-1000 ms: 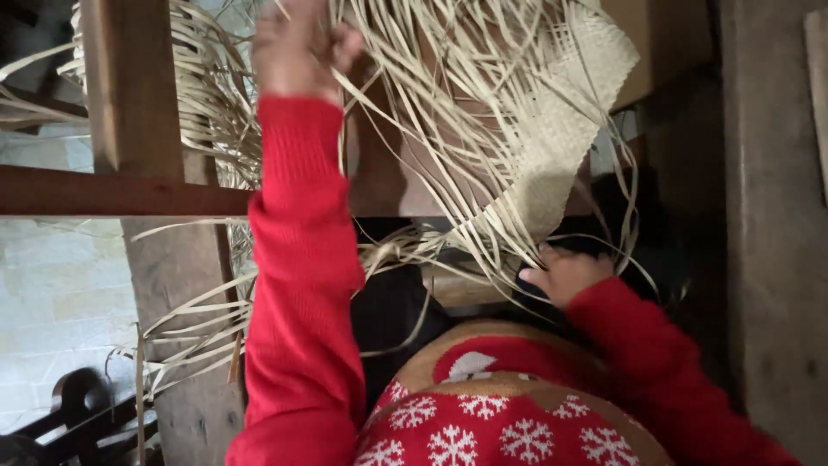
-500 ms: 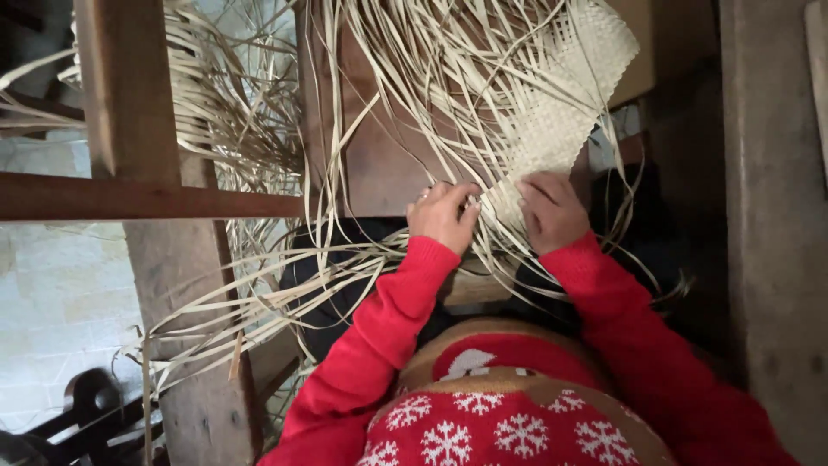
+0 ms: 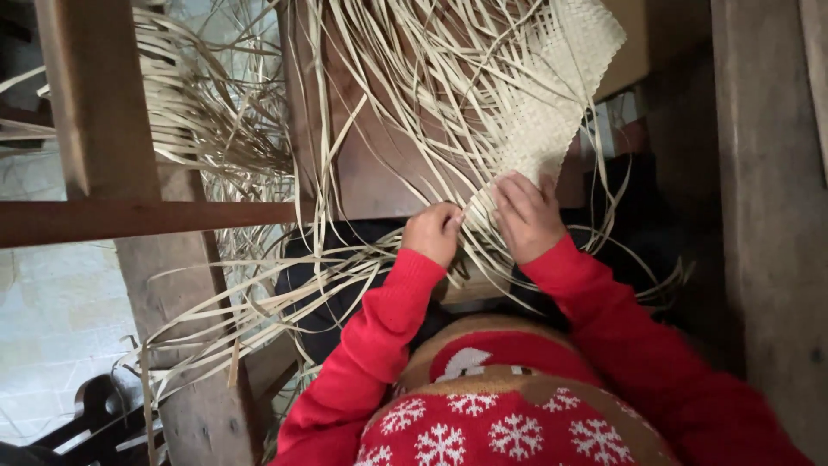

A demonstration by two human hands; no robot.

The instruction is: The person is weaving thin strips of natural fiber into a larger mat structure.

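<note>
- 2 wooden members fill the left: an upright wooden post (image 3: 82,95), cut off by the top edge, and a reddish crossbar (image 3: 138,220) running from the left edge toward the middle.
- Behind them hangs a tangle of loose pale strips (image 3: 216,129); where each one starts is hidden by the post.
- At the bottom-left corner a dark curved object (image 3: 90,414) is only partly in view and too dim to identify.
- More strips sag in a bundle across the person's dark lap, below the crossbar.
- The left hand (image 3: 431,231) is clenched just below the lower edge of a wooden board (image 3: 379,155), pinching 1 or more strips; exactly how many cannot be told.
- The right hand (image 3: 526,216), just beside it, has its fingers spread and pressed on the lower corner of the woven mat (image 3: 561,95), gripping strips there.
- The mat lies slanted on the board, its finished part reaching the top edge of the view, where it is cut off.
- Both sleeves are red; the sweater's front shows white snowflakes.
- On the right, a weathered plank (image 3: 772,216) stands in shadow, and the gap beside it is too dark to read.
</note>
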